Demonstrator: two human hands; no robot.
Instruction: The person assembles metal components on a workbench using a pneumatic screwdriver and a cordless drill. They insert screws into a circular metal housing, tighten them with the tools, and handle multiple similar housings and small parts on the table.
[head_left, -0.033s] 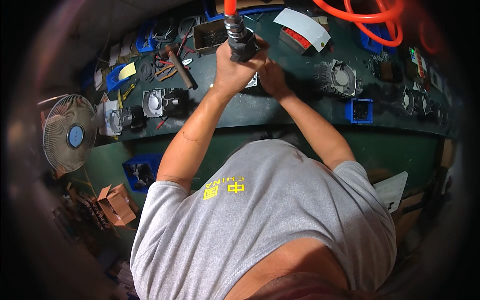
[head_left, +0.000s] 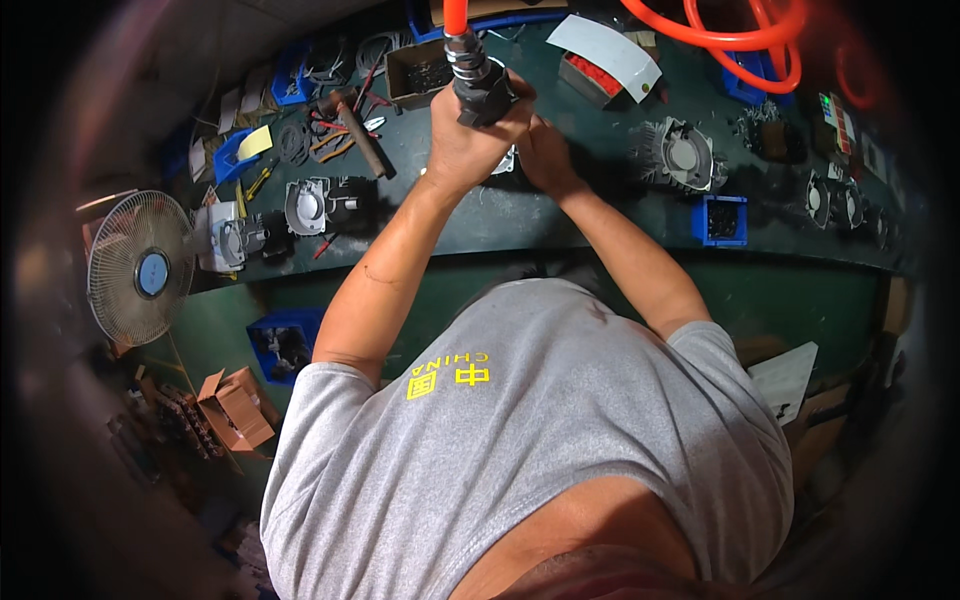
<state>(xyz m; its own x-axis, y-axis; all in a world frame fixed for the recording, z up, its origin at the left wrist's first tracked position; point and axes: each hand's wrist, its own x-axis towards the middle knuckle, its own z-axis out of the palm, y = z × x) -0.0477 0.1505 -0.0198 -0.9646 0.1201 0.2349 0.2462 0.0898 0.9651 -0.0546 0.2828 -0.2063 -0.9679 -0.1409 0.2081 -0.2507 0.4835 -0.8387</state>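
My left hand is wrapped round a black air screwdriver, held upright, with a metal coupling and an orange hose at its top. Close beside it, my right hand has its fingers curled at a metal casting. Most of that casting is hidden under both hands, and so is the tip of the tool. The two hands are nearly touching over the middle of the green workbench.
A hammer and pliers lie left of my hands. Grey engine castings stand there too, near a fan. To the right are another casting and a blue bin. Orange hose coils hang above the bench.
The top of the air screwdriver and its orange hose have shifted very slightly to the left. My hands keep their places.
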